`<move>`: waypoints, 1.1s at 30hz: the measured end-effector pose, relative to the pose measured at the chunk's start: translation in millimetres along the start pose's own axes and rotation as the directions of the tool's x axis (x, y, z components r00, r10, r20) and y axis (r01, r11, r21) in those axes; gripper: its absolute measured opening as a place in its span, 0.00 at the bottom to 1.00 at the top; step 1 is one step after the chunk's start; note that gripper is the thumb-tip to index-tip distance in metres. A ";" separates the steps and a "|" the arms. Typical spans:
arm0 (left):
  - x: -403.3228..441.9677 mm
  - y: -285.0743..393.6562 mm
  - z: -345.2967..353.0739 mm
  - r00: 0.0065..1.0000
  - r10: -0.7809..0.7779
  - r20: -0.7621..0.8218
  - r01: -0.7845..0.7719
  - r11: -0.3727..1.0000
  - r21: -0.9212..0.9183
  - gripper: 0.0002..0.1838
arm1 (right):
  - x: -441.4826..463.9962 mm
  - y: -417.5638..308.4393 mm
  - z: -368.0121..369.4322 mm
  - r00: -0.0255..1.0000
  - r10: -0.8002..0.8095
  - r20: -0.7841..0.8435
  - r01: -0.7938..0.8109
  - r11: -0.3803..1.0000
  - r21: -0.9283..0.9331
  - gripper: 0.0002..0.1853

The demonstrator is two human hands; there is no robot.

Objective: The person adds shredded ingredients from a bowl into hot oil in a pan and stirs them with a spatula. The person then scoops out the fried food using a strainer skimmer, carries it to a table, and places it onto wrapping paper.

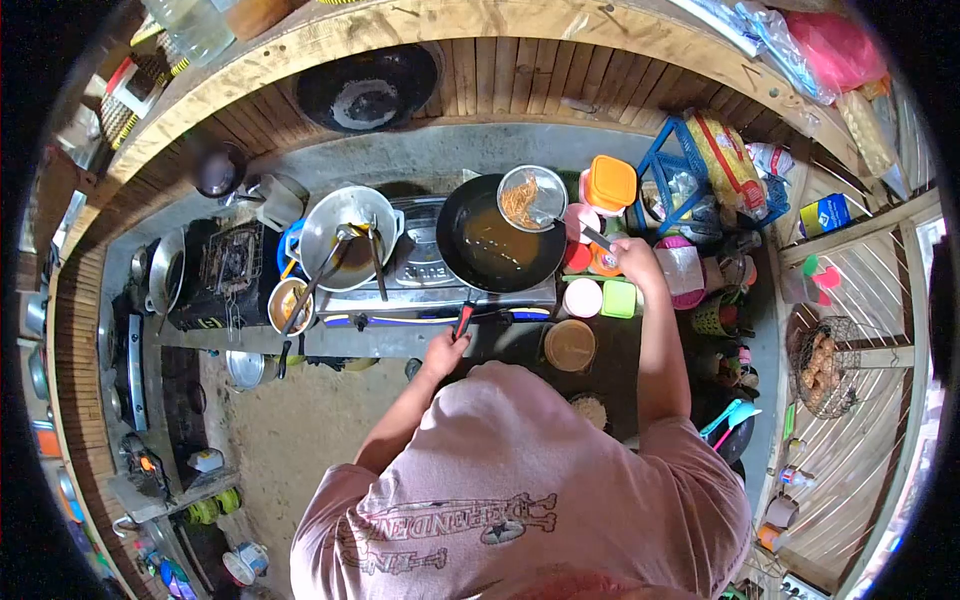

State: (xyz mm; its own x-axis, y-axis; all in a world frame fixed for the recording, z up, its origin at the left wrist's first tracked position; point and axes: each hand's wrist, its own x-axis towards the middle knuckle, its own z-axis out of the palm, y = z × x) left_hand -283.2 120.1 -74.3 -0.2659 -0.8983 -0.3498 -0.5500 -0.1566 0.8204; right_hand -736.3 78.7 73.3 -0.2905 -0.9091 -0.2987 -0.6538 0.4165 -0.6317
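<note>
My left hand (445, 353) is closed around the red and black handle of a dark frying pan (456, 268) on the gas stove (412, 262). Brown oil with pale bubbles lies in the pan. My right hand (636, 260) grips the dark handle of a round mesh strainer (546, 183), held over the pan's upper right rim. Small golden-brown fried bits (519, 203) sit in the strainer; their exact kind is unclear. On the left side of the stove stands a metal pot (328, 215) with a ladle (345, 236) and brown liquid in it.
A bowl (287, 291) stands left of the stove. To the right are an orange-lidded container (611, 184), a white-lidded jar (583, 298), a green-lidded box (618, 299) and a blue rack (662, 178). A round brown lid (570, 346) is near the counter's front.
</note>
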 end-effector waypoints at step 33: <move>0.4 22.8 -26.8 0.987 0.158 -0.014 -0.147 0.944 0.297 0.22 | 93.1 -54.6 -27.3 0.939 -0.265 0.221 0.334 0.537 -0.775 0.08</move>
State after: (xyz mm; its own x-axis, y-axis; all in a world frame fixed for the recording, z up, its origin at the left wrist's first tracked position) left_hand -274.6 105.1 -43.6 -0.3387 -0.9172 -0.2096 -0.7148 0.1060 0.6912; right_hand -746.7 -29.0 99.5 0.0548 -0.9610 -0.2711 -0.9893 -0.0889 0.1153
